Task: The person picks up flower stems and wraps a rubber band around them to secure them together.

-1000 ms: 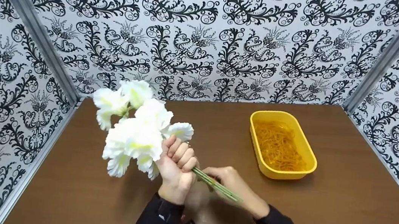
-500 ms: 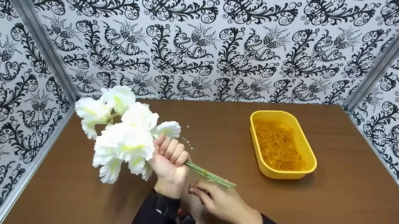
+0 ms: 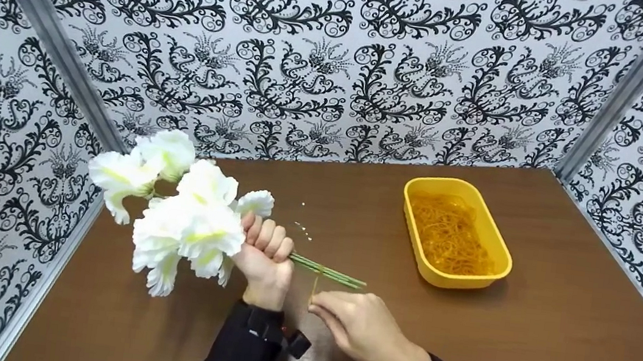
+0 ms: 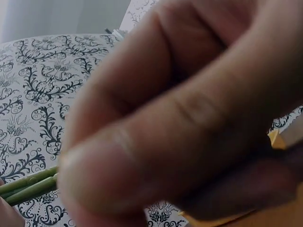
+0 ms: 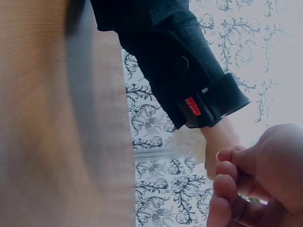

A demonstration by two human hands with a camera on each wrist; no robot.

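My left hand (image 3: 266,259) grips a bunch of white ruffled artificial flowers (image 3: 190,223) by the stems, blooms out to the left. The green stems (image 3: 340,278) stick out to the right of the fist. From them a thin yellow rubber band (image 3: 315,289) stretches down, pinched at its lower end between the thumb and fingers of my right hand (image 3: 367,333). In the left wrist view the right hand (image 4: 156,137) fills the foreground and partly hides the stems (image 4: 31,187). Curled fingers of the right hand (image 5: 236,189) show in its own wrist view.
A yellow tub (image 3: 500,245) full of rubber bands (image 3: 449,239) stands at the right on the brown table (image 3: 575,316). Several small white dots (image 3: 303,229) show beyond the stems. Patterned panels (image 3: 335,66) enclose the back and sides.
The left hand and the flowers have moved to the left. The right hand has come down below the stems, and the rubber band is now drawn out between it and the stems.
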